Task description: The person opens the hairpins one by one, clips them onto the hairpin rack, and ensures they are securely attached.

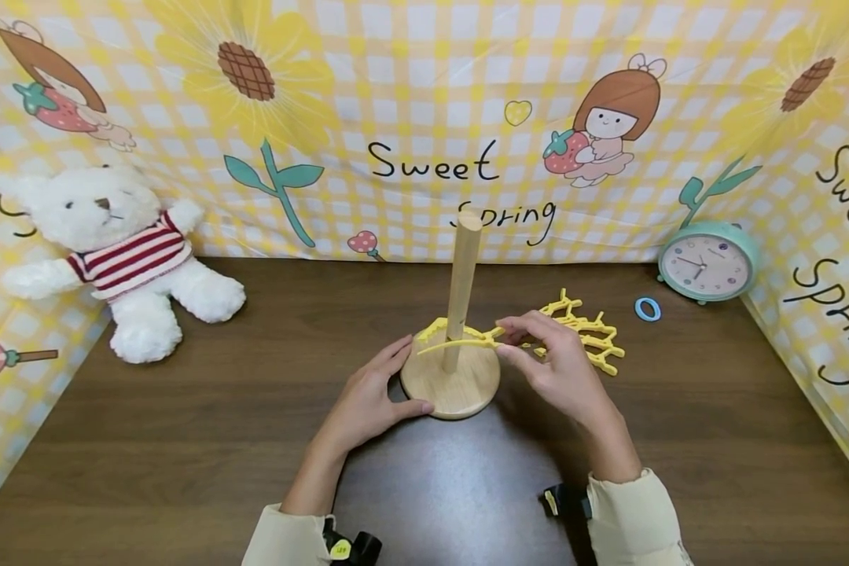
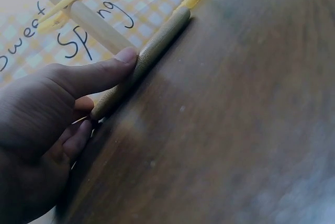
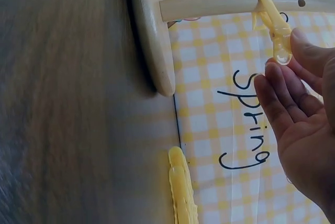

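Note:
A wooden post (image 1: 464, 275) stands upright on a round wooden base (image 1: 456, 397) at the middle of the table. My left hand (image 1: 368, 405) grips the base's left edge, thumb at the front and fingers farther back; the left wrist view shows the thumb on the rim. Between thumb and fingers, my right hand (image 1: 562, 362) pinches the end of a yellow plastic branch-shaped piece (image 3: 269, 12). That piece lies across the post partway up, above the base, its thin arms reaching left. A small dark hole (image 3: 301, 2) shows in the post.
Several more yellow branch pieces (image 1: 597, 346) lie flat to the right of the base. Behind them are a blue ring (image 1: 647, 309) and a mint alarm clock (image 1: 707, 262). At the left sits a white teddy bear (image 1: 141, 251). A printed cloth backdrop (image 1: 424, 94) surrounds the table.

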Available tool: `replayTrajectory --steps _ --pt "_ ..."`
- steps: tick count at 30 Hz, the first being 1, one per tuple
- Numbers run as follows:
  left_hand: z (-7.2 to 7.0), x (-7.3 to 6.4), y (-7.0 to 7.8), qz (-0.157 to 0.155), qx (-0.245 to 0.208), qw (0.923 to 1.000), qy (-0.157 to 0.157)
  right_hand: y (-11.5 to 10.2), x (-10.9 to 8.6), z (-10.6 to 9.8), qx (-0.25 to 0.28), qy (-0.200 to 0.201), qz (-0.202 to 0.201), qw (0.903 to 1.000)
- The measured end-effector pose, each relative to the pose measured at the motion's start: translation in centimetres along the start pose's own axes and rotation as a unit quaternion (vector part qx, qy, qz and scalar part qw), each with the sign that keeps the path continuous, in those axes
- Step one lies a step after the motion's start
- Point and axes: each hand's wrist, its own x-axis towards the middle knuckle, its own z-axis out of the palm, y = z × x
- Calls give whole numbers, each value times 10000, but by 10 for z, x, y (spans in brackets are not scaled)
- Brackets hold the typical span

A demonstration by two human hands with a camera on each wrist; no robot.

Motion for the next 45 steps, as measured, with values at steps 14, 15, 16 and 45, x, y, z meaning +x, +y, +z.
replayTrajectory --steps 14,15,16,45 --pt "0 -2 2 -32 -31 10000 -38 1 -2 -5 202 -224 283 9991" --pt "0 -2 2 -18 -31 10000 -35 1 -2 -5 188 -229 296 9991" --pt "0 -2 2 -13 -33 10000 -29 1 -2 -5 192 -237 316 9990" --pt "0 0 0 57 -15 10000 -48 31 -21 -52 102 690 1155 9909"
